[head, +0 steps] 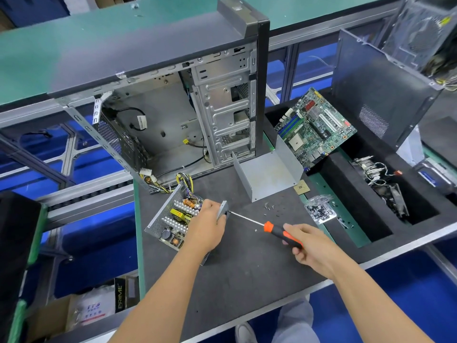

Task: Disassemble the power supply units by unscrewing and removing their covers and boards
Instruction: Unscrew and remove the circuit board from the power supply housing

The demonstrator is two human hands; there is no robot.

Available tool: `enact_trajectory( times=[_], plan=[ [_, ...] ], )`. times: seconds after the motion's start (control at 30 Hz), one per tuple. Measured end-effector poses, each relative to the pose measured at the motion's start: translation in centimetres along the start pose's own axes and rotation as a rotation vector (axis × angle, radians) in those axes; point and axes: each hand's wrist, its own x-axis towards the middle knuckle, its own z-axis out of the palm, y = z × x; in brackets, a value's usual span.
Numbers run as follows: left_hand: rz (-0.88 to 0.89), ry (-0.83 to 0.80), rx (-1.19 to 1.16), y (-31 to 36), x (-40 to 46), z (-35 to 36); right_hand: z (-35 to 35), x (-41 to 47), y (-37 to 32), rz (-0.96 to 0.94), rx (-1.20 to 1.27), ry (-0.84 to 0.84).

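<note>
The right hand [306,245] grips an orange-and-black-handled screwdriver [262,222], its tip at the side wall of the open grey metal power supply unit [173,219], seemingly on a screw. The left hand [207,224] curls over that wall, steadying it on the dark tabletop [247,268].

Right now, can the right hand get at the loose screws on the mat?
Probably yes. The screws lie in the open on the mat, with nothing between, but the right hand grips the screwdriver, so it is busy.
</note>
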Motion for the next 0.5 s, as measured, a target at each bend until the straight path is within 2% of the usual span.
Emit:
enact_trajectory(
  times=[0.1,0.2,0.3,0.4,0.5],
  plan=[
    [0.003,-0.001,0.000,0.0,0.0,0.0,0.0,-0.3,-0.2,-0.028,0.211,-0.050],
    [0.000,0.000,0.000,0.0,0.0,0.0,0.0,-0.4,-0.1,0.116,0.101,-0.048],
    [-0.002,-0.003,0.003,-0.2,0.0,0.0,-0.2,-0.3,0.2,0.085,-0.011,-0.038],
    [-0.003,-0.005,0.003,-0.2,0.0,0.1,-0.4,0.0,0.6,-0.014,0.073,-0.049],
    [-0.003,-0.005,0.002,-0.1,0.1,0.0,-0.1,-0.2,1.0,0.075,0.198,-0.090]
  ],
)
